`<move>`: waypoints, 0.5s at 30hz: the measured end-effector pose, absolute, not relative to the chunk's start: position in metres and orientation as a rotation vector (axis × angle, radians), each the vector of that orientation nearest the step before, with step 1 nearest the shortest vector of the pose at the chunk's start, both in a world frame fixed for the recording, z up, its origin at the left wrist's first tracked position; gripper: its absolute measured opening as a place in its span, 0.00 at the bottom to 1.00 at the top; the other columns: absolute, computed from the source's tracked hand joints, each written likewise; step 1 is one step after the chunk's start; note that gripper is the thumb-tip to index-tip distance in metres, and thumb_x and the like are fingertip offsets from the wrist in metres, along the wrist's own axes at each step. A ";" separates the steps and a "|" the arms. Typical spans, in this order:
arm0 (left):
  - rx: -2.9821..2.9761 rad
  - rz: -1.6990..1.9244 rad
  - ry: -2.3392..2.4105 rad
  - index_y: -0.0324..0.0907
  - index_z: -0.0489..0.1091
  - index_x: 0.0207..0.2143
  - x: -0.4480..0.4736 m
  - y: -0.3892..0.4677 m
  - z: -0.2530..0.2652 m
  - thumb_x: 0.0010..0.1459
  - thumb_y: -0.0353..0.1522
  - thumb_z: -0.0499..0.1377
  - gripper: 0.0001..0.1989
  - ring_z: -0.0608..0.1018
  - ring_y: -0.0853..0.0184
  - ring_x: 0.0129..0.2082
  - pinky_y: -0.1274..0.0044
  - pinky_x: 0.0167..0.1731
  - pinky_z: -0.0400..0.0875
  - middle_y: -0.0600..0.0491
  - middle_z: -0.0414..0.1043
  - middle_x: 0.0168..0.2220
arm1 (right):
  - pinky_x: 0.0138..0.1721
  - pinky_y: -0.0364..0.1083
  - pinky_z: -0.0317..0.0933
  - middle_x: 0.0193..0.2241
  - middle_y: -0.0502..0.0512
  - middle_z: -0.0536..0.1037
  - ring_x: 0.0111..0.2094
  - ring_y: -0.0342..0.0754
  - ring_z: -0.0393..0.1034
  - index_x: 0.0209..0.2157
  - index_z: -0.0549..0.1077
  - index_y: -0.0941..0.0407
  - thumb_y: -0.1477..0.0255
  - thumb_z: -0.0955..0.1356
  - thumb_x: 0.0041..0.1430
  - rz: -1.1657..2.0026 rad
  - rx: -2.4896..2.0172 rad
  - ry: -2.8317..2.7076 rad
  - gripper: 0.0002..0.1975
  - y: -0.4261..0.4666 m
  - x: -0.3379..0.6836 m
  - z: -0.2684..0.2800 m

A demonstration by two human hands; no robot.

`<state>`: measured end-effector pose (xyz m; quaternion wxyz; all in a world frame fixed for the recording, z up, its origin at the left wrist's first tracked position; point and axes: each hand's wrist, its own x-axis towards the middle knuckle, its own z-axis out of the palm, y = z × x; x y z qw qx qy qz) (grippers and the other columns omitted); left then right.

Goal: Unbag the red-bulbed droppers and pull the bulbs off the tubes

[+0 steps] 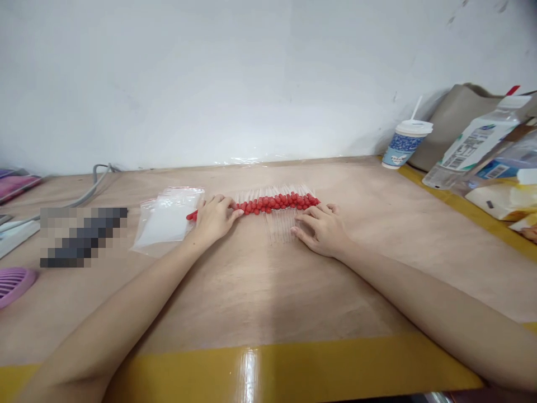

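A long row of red round-headed pieces on thin, pale, see-through stems (282,202) lies across the middle of the table. The stems stick out both behind the heads and in front of them. My left hand (215,219) rests over the left end of the row, thumb apart from the fingers and touching the red heads. A few red heads show past its outer side. At the right end, my right hand (322,228) lies with its fingers bent but apart, fingertips by the heads and thumb at the front stems. What lies under either palm is hidden.
Clear zip bags (168,221) with white contents lie left of my left hand. Farther left are a pixelated dark object (84,238), a grey cable (79,201) and a purple slatted item (15,285). A lidded paper cup (406,144) and a plastic bottle (476,143) stand back right.
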<state>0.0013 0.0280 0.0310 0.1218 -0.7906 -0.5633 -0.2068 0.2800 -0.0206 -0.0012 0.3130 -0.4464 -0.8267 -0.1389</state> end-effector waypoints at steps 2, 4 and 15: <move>-2.334 -0.630 -1.665 0.43 0.68 0.30 0.001 0.030 0.029 0.54 0.40 0.56 0.10 0.69 0.55 0.40 0.65 0.40 0.57 0.49 0.72 0.34 | 0.44 0.51 0.45 0.34 0.55 0.74 0.37 0.47 0.63 0.35 0.74 0.56 0.60 0.62 0.58 -0.364 -1.178 -2.173 0.16 -0.020 0.280 -0.002; -2.363 -0.664 -1.674 0.43 0.67 0.31 0.000 0.030 0.027 0.55 0.39 0.55 0.09 0.70 0.56 0.40 0.65 0.41 0.57 0.50 0.73 0.33 | 0.44 0.51 0.45 0.34 0.55 0.74 0.37 0.47 0.63 0.35 0.74 0.56 0.61 0.62 0.58 -0.363 -1.173 -2.161 0.15 -0.020 0.279 -0.001; -2.121 -1.167 -1.661 0.41 0.61 0.31 0.004 0.016 0.020 0.55 0.33 0.53 0.04 0.70 0.63 0.35 0.70 0.39 0.62 0.51 0.67 0.32 | 0.44 0.51 0.47 0.33 0.54 0.74 0.36 0.47 0.65 0.36 0.73 0.55 0.64 0.63 0.57 -0.394 -1.111 -2.110 0.12 -0.021 0.280 0.000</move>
